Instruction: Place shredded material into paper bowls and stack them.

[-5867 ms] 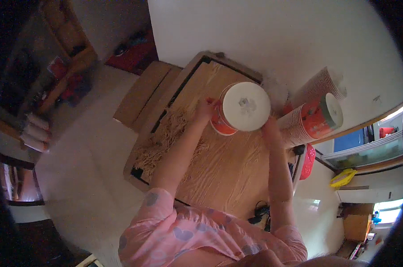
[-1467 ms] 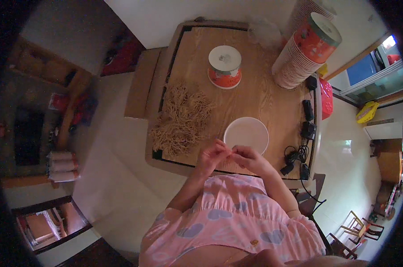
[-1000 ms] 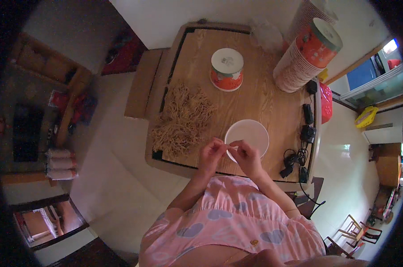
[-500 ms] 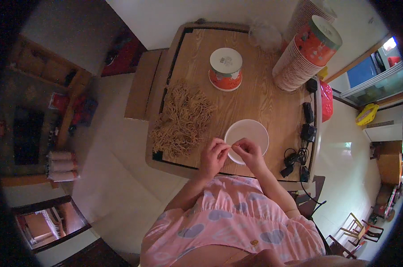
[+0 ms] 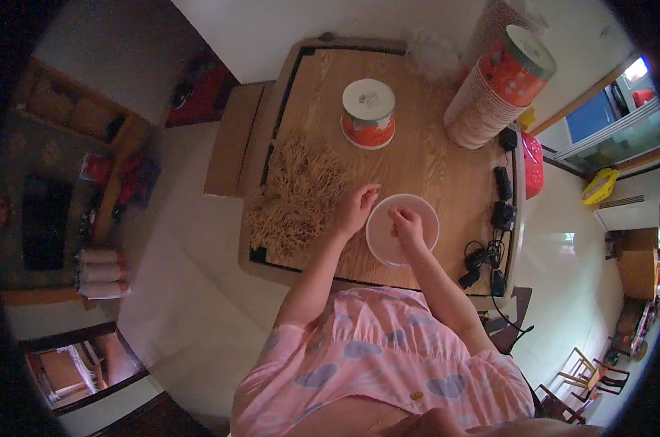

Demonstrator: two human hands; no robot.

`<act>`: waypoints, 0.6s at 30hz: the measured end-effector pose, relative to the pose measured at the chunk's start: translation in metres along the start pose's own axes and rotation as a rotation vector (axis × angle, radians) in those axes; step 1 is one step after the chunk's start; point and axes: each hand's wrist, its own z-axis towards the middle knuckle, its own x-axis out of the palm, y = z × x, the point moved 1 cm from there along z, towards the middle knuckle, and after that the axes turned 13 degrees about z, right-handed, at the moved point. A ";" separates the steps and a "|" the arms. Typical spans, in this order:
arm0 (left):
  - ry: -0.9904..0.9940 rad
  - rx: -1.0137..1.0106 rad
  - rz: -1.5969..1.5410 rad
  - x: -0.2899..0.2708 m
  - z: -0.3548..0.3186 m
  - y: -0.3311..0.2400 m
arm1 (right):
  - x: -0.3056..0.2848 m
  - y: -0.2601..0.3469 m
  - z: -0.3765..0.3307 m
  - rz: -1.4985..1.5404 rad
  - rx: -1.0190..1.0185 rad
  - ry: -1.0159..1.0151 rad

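A white round bowl point(image 5: 382, 246) stands near the table's front edge. My right hand point(image 5: 408, 224) is over it, with the fingers curled and pressed together. Whatever those fingers may hold is too small to make out. Just left of the rim, my left hand point(image 5: 355, 210) hovers with thumb and fingertips closed in a pinch; any content is hidden. Beside it on the left lies a heap of thin, tan, tangled strands like dried roots point(image 5: 293, 193). Farther back, an orange and white paper tub point(image 5: 368, 132) sits upside down.
Tall stacks of paper tubs point(image 5: 486, 102) rise at the back right, near a clear plastic bag point(image 5: 433, 57). Black adapters and cables point(image 5: 490, 255) lie along the right edge of the wooden table point(image 5: 417, 171). A cardboard piece point(image 5: 231, 142) stands beyond the left edge.
My hands, together over the bowl's near left rim before, have parted. The left went up and away toward the heap's side; the right moved up over the bowl's middle.
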 end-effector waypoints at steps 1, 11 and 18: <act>-0.001 0.001 0.000 0.000 0.005 0.001 | -0.001 -0.003 0.003 0.039 -0.003 0.017; 0.218 0.123 0.238 0.005 0.017 0.012 | 0.004 -0.005 0.011 0.120 0.024 0.059; 0.282 0.080 0.107 0.013 0.014 0.028 | 0.007 -0.003 0.014 0.112 0.012 0.116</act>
